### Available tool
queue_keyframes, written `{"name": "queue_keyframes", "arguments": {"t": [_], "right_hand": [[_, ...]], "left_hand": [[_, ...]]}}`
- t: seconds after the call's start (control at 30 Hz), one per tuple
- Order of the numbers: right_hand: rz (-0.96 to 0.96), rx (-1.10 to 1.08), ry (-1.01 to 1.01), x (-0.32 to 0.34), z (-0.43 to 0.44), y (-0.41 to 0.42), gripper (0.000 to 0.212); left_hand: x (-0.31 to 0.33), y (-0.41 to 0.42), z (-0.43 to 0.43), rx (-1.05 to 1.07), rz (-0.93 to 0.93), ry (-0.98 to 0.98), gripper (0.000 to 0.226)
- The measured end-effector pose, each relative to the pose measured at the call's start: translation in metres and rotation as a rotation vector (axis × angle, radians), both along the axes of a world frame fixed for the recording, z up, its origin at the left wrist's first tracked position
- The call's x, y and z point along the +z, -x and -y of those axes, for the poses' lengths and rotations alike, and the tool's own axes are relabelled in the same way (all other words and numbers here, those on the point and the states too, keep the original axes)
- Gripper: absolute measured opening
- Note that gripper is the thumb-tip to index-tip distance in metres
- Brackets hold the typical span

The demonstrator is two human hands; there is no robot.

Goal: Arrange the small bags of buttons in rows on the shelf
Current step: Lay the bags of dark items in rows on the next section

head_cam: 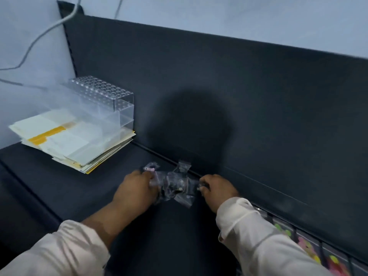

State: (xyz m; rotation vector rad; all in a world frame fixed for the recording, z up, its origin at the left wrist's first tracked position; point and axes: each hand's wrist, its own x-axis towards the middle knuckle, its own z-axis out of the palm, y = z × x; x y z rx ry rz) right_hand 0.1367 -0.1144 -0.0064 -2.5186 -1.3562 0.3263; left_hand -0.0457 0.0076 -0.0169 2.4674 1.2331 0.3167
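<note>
1 head-worn wide-angle view looks forward and down, close over the dark shelf (pixel 59 186) and its back panel (pixel 219 96).

Motion blur smears the clustered bags (pixel 175 186) (contents unreadable).
</note>
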Motion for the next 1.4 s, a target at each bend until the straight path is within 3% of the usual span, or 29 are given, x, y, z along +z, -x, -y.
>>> {"name": "queue_keyframes", "arguments": {"t": [0.17, 0.3, 0.37, 0.47, 0.57, 0.63, 0.73, 0.8, 1.0, 1.3, 1.4], "right_hand": [[0.021, -0.024, 0.002, -0.020, -0.025, -0.003, 0.039], [-0.019, -0.063, 0.017, -0.027, -0.037, -0.001, 0.050], [0.008, -0.066, 0.028, -0.028, -0.042, -0.001, 0.052], [-0.002, -0.108, 0.058, -0.023, -0.043, 0.001, 0.044], [-0.106, -0.225, 0.055, -0.021, -0.036, 0.003, 0.020], [-0.221, -0.340, -0.039, -0.021, -0.030, 0.004, 0.015], [-0.335, -0.473, -0.195, -0.019, -0.019, 0.007, 0.030], [-0.464, -0.506, -0.308, -0.014, -0.013, 0.009, 0.033], [-0.796, -0.560, -0.584, 0.010, 0.021, 0.021, 0.032], [-1.077, -0.538, -0.746, 0.042, 0.150, 0.046, 0.028], [-1.004, -0.551, -0.756, 0.048, 0.218, 0.057, 0.027]], "left_hand": [[-0.017, -0.021, -0.029, -0.146, -0.010, -0.108, 0.034], [-0.024, -0.041, -0.038, -0.293, 0.005, -0.130, 0.062], [-0.026, -0.049, -0.038, -0.333, -0.074, -0.130, 0.064], [-0.026, -0.055, -0.037, -0.352, -0.076, -0.129, 0.047], [-0.019, -0.060, -0.035, -0.366, 0.055, -0.092, 0.014], [-0.016, -0.061, -0.032, -0.371, 0.142, -0.056, 0.008], [-0.006, -0.061, -0.029, -0.294, 0.316, 0.143, 0.017], [0.000, -0.061, -0.029, -0.236, 0.413, 0.342, 0.018], [0.024, -0.062, -0.004, -0.163, 0.586, 0.684, 0.012], [0.062, -0.056, 0.130, -0.219, 0.500, 1.081, 0.025], [0.067, -0.053, 0.197, -0.303, 0.431, 1.145, 0.026]]}}
